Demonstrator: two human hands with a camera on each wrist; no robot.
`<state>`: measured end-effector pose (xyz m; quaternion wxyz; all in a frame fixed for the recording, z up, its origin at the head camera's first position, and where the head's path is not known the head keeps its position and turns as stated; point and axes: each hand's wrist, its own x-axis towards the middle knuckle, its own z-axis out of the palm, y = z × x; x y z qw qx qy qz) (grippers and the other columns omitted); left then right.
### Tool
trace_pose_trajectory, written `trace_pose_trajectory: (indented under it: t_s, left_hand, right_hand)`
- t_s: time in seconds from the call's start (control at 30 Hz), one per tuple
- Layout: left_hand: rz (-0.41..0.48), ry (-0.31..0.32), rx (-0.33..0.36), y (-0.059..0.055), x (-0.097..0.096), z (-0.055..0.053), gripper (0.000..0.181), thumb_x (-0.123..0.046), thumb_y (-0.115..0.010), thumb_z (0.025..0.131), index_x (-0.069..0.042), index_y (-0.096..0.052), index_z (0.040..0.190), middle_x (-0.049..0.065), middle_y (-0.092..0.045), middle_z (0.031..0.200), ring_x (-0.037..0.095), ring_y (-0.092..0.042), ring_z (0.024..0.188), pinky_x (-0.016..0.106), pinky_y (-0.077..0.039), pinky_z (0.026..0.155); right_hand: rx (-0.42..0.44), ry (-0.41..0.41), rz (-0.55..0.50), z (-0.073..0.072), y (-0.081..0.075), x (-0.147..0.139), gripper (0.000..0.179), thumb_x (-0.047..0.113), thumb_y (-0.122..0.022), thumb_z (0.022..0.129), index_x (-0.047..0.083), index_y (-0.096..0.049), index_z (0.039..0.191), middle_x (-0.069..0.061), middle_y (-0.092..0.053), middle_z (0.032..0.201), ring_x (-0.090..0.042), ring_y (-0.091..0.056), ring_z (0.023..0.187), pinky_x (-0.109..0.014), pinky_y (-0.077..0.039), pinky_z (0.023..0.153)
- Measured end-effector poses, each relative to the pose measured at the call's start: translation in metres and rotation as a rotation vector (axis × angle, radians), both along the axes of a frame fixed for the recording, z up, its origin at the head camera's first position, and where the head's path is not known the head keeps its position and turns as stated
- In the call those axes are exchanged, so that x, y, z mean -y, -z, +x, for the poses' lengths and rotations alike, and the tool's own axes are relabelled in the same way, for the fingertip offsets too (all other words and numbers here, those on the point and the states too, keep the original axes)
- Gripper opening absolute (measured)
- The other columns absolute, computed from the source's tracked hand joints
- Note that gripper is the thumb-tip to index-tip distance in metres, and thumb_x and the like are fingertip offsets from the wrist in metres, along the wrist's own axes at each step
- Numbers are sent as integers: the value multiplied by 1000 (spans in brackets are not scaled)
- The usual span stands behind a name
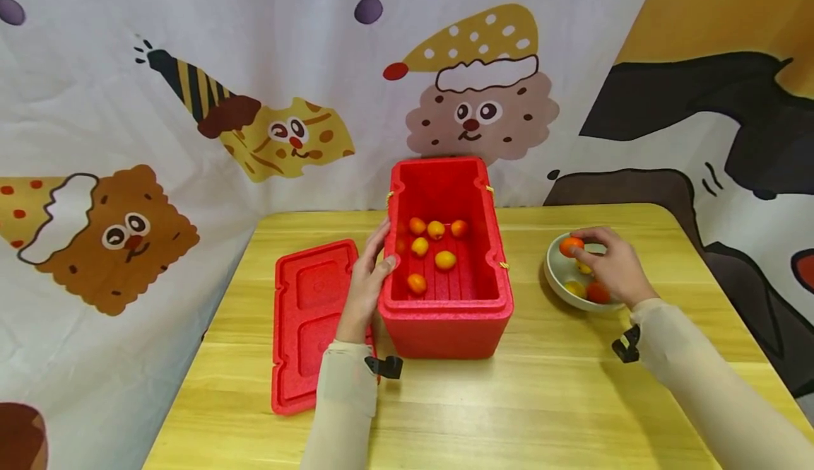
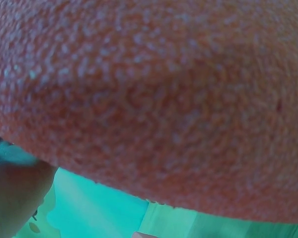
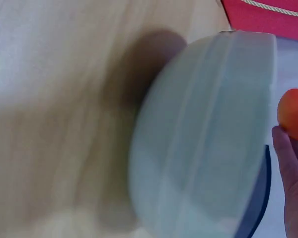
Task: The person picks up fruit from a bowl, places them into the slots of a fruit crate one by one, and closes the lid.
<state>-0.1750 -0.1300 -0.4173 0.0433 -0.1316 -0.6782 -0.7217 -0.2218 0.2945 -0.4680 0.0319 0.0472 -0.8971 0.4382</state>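
I have the left hand (image 1: 365, 283) laid, fingers fairly straight, against a rectangular red foam box (image 1: 441, 334); on my feed the right hand (image 1: 615, 266) pinches a round orange-red fruit (image 1: 571, 246) just above a round pale-green bowl (image 1: 557, 278).

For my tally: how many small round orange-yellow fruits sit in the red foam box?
6 visible: three fruits toward the far end, two midway, one front-left; the box may hide more.

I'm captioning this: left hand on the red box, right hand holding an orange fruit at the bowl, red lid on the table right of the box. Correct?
Not quite: the head view shows the red lid lying left of the red box, not right. The rest stands.
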Motion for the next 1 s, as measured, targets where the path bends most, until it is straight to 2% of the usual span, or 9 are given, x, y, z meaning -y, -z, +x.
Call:
trace_pose_trajectory:
  t_s: [0.13,0.43,0.67,0.83,0.93,1.0]
  left_hand:
    - [6,0,-18,-1,0,-1,57,0,-48,94,2,-36,150,13,-30,157,21,-33,138,39,-43,102]
    - [10,8,-29,1,0,-1,57,0,-48,94,3,-36,149,15,-29,156,17,-34,137,36,-42,103]
    - [10,-20,-52,33,4,-16,57,-12,-53,93,-15,-44,150,-6,-37,153,16,-35,137,37,-46,99]
    - [19,-1,-47,32,5,-16,57,-4,-51,95,-9,-41,150,1,-33,156,19,-32,139,38,-43,102]
    - [15,15,-27,26,6,-13,57,0,-49,95,-5,-38,151,4,-30,157,22,-30,140,39,-43,103]
    - [8,16,-9,17,6,-9,57,1,-49,95,-3,-36,151,7,-29,158,23,-31,140,40,-44,101]
  right_hand:
    - [-52,1,53,-7,-12,4,42,28,-64,97,-1,-59,128,-19,-53,126,-38,-57,108,-8,-43,76]
    - [-68,13,22,-8,-18,8,40,24,-66,95,-1,-60,126,-17,-54,125,-35,-54,113,-1,-38,76]
    - [-63,19,7,-11,-27,12,41,29,-65,96,1,-60,126,-14,-54,124,-33,-54,113,-3,-41,77]
    - [-82,28,20,-12,-32,13,43,33,-64,96,3,-61,126,-12,-55,122,-32,-52,114,-7,-40,79]
    - [-92,36,29,-13,-35,15,42,33,-64,96,3,-62,126,-10,-55,122,-30,-52,115,-15,-39,84]
    - [-95,39,28,-14,-36,16,43,34,-64,96,4,-61,127,-9,-55,122,-30,-51,115,-24,-41,88]
